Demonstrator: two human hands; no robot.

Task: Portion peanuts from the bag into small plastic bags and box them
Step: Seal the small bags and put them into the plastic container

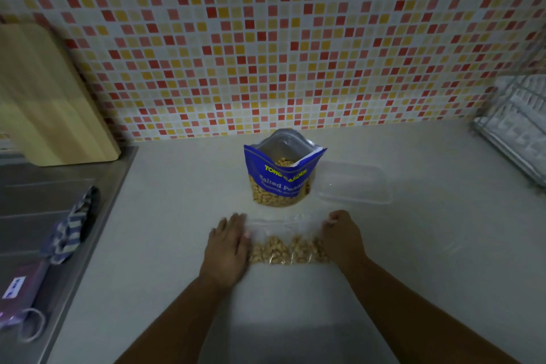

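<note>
A small clear plastic bag (pixel 285 241) holding peanuts lies flat on the white counter between my hands. My left hand (pixel 227 245) rests flat on its left edge, fingers spread forward. My right hand (pixel 342 236) is closed, its fingers pinching the bag's upper right corner near the seal. Behind them stands the blue peanut bag (pixel 282 174), open at the top, with peanuts showing inside. An empty clear plastic box (pixel 353 183) sits just to the right of the blue bag.
A wooden cutting board (pixel 50 97) leans against the tiled wall at the left. The steel sink area (pixel 35 204) holds a striped cloth (pixel 69 227) and a purple packet (pixel 22 295). A wire dish rack (pixel 520 127) stands at the far right.
</note>
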